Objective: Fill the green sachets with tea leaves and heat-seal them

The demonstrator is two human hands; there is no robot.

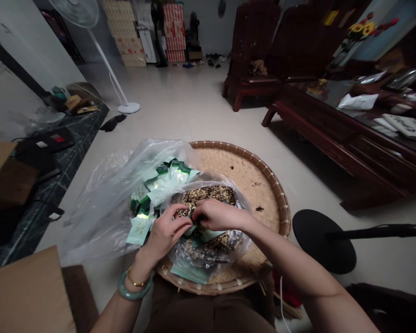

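A plastic bag of dark, pale-flecked loose material (210, 194), perhaps dried tea leaves, lies open on a round woven bamboo tray (263, 162). Over it, my left hand (168, 226) curves its thumb and fingers round the edge of a small green packet (194, 230). My right hand (220, 214) has its fingers curled down at the packet's mouth; what its fingertips pinch is hidden. A pale green packet (213, 237) lies under my right hand. To the left, a big clear bag (104, 203) holds several green packets (178, 173). Another pale packet (190, 273) lies at the tray's near rim.
A cardboard box (24, 291) stands at the lower left. On the right is a black round base (324, 240) with a pole. Beyond are a dark wooden table (333, 125), a wooden chair (253, 46) and a white standing fan (128, 107).
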